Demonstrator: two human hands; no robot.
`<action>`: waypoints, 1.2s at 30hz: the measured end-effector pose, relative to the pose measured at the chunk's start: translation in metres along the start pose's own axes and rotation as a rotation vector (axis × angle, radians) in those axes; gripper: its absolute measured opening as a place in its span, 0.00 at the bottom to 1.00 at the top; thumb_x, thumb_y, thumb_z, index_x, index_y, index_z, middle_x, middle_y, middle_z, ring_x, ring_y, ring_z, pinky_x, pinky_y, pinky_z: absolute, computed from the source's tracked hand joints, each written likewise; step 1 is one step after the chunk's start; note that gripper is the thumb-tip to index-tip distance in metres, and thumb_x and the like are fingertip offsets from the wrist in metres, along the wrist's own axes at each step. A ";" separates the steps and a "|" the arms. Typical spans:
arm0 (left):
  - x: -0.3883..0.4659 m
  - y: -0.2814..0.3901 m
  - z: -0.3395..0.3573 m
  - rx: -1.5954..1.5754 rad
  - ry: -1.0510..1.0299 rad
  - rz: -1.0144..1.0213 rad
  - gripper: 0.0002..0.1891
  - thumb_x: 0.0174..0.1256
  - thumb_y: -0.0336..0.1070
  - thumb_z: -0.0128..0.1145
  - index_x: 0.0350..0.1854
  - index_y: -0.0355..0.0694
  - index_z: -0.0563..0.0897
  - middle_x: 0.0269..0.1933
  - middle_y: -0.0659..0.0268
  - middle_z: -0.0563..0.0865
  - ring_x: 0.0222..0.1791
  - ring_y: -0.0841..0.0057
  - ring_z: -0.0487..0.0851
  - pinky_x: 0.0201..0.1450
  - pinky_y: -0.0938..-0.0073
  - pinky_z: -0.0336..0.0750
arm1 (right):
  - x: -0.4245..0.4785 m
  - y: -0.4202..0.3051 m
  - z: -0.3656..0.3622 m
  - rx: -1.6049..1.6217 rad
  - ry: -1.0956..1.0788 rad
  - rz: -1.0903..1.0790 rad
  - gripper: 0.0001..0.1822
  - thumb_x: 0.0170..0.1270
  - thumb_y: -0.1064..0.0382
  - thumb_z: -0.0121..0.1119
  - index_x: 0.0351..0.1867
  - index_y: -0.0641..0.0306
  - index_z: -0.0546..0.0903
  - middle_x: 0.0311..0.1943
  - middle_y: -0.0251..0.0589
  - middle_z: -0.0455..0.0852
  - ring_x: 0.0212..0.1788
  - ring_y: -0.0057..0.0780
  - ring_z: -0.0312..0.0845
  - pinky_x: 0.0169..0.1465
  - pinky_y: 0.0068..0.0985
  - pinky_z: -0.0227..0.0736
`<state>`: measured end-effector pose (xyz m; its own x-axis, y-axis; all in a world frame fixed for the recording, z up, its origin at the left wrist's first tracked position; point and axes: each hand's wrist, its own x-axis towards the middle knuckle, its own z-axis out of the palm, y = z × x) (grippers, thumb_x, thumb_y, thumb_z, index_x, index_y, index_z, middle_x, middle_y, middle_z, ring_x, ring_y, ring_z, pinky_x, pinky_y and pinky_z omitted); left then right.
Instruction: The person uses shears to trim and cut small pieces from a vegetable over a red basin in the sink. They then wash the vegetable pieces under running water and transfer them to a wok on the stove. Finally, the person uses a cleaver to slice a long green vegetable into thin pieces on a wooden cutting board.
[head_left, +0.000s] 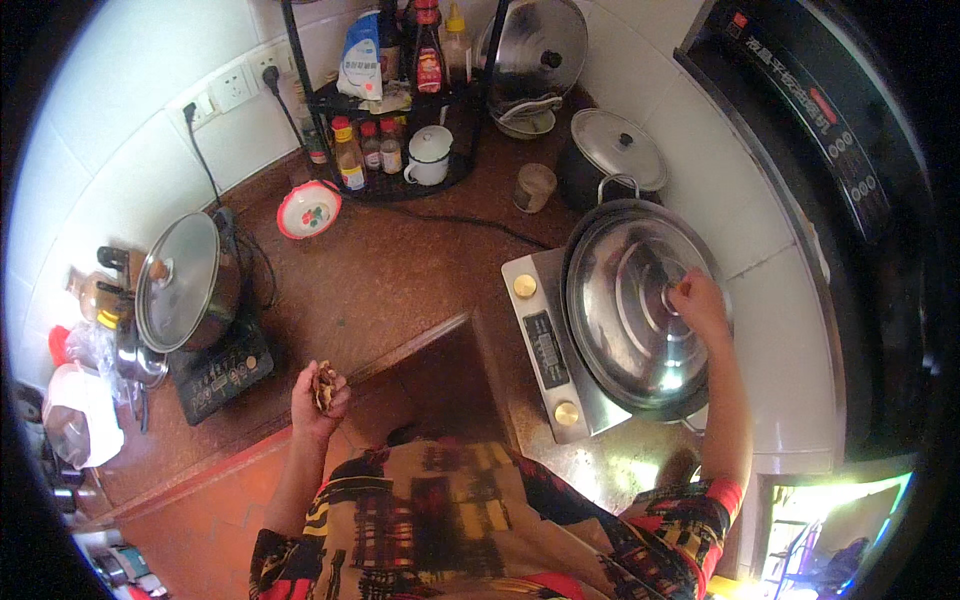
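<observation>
My right hand (701, 304) grips the knob of a domed metal lid (630, 322). The lid covers a wide dark wok (574, 247) with loop handles, so its contents are hidden. Beneath the wok is a silver electric cooker (540, 345) with two gold knobs and a dark control panel. In my left hand (315, 412), raised near the counter's front edge, is a small brown and yellowish clump (324, 388); what it is made of cannot be made out.
At left, a glass-lidded pot (180, 281) stands on a black induction cooktop (225, 375). A red-rimmed enamel bowl (309, 210) lies near a black corner rack (405, 189) with bottles and a white mug (429, 157). A lidded dark pot (592, 176) sits behind the wok; a black range hood (810, 120) overhangs at right.
</observation>
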<state>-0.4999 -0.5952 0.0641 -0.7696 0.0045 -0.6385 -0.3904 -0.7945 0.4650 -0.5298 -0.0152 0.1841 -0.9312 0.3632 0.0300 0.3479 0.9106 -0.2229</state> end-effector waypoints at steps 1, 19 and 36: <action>0.007 0.002 0.004 0.006 -0.025 -0.053 0.15 0.65 0.50 0.53 0.32 0.43 0.78 0.24 0.62 0.78 0.15 0.76 0.68 0.12 0.81 0.57 | 0.003 -0.003 -0.008 0.010 -0.006 -0.013 0.13 0.52 0.59 0.59 0.32 0.67 0.76 0.27 0.53 0.81 0.33 0.53 0.78 0.39 0.42 0.71; 0.129 0.043 0.066 0.011 0.018 -0.253 0.14 0.63 0.51 0.53 0.32 0.46 0.81 0.27 0.63 0.82 0.14 0.74 0.70 0.12 0.79 0.57 | 0.298 -0.142 -0.066 1.590 0.244 0.109 0.12 0.67 0.59 0.50 0.38 0.66 0.79 0.28 0.42 0.82 0.29 0.34 0.81 0.30 0.33 0.81; 0.172 0.067 0.059 -0.065 0.172 -0.160 0.13 0.64 0.51 0.52 0.32 0.47 0.81 0.23 0.66 0.79 0.14 0.75 0.69 0.13 0.79 0.57 | 0.460 -0.168 0.149 1.526 0.385 0.453 0.10 0.66 0.62 0.50 0.36 0.70 0.74 0.26 0.43 0.75 0.27 0.36 0.78 0.29 0.37 0.83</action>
<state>-0.6884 -0.6122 0.0215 -0.6010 0.0344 -0.7985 -0.4629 -0.8294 0.3127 -1.0327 -0.0307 0.0898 -0.6270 0.7685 -0.1273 -0.0714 -0.2195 -0.9730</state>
